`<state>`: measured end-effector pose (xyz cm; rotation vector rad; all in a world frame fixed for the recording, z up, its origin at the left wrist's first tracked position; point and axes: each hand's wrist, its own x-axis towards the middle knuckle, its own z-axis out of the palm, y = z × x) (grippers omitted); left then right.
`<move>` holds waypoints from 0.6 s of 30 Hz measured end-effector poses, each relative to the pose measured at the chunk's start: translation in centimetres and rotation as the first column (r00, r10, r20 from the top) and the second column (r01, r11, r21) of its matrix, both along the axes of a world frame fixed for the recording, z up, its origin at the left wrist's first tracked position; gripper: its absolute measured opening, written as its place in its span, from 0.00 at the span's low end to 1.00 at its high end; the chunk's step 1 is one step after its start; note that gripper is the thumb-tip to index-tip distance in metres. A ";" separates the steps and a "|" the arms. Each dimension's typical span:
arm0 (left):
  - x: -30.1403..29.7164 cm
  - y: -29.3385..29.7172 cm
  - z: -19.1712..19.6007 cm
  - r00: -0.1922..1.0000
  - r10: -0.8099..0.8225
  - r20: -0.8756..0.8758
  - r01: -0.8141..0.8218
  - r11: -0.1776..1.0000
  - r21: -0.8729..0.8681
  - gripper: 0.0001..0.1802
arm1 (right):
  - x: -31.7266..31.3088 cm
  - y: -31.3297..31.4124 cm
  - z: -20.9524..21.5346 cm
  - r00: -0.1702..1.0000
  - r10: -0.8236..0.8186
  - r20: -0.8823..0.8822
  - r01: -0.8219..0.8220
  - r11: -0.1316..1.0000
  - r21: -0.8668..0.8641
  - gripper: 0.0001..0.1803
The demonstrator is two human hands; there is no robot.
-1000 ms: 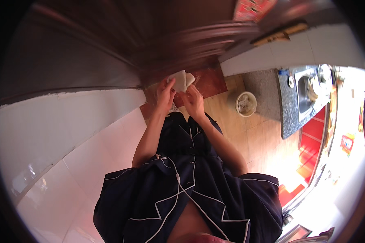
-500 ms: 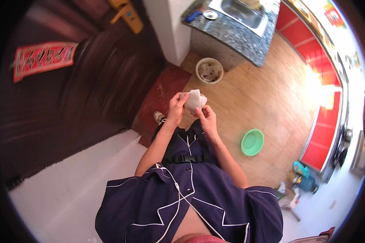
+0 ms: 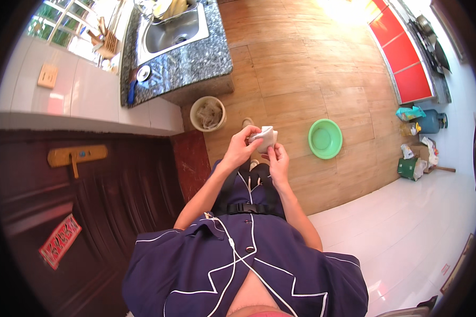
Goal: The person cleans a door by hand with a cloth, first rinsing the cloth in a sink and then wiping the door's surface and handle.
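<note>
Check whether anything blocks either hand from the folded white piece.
Nothing visible does: the left hand and right hand both hold the folded white piece. The green basin sits off to the right, not between them.

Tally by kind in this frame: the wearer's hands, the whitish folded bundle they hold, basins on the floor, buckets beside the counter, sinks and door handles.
Hands (left hand, right hand): 2
Whitish folded bundle: 1
Green basin: 1
Pale bucket: 1
Sink: 1
Door handle: 1
Total: 7
</note>
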<state>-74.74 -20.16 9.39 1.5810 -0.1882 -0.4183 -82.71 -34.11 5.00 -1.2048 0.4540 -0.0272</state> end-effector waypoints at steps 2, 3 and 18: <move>2.6 -2.7 1.8 0.999 0.029 0.026 -0.030 0.999 0.019 0.11 | 2.8 -1.4 0.7 0.995 -0.052 0.085 0.052 0.999 0.003 0.12; 4.3 -4.1 2.9 0.991 0.040 0.126 -0.053 0.994 0.098 0.11 | 4.3 -2.1 1.2 0.994 -0.059 0.096 0.056 0.998 0.036 0.12; 30.4 -12.6 3.5 0.868 0.276 0.413 -0.369 0.915 0.164 0.11 | 31.6 -14.5 3.2 0.994 0.048 0.093 -0.037 0.992 -0.122 0.15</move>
